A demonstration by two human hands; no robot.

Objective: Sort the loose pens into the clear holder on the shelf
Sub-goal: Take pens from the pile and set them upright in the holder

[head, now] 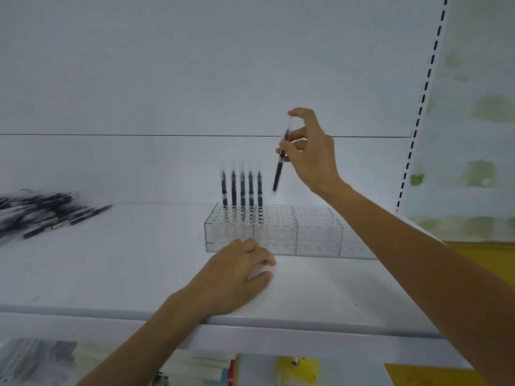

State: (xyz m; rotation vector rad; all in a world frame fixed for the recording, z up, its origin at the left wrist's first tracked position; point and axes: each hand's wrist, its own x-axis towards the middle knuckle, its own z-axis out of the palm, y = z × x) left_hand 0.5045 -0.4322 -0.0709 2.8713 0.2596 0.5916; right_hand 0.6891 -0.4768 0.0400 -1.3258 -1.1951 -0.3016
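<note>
Clear holder (317, 232): five pens (242, 190) upright. Right hand (312, 154) pinches tilted pen (279, 165) above; left hand (237, 271) loosely curled, empty, on shelf (111, 268).

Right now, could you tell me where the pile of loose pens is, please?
In the head view, the pile of loose pens lies at the far left of the shelf, well left of the clear holder.

Pen pile (41, 215) blurred, cut off at left edge

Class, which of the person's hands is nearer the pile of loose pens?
Left. The left hand rests on the shelf right of the pile; the right hand, holding a pen, is farther right, above the clear holder.
</note>
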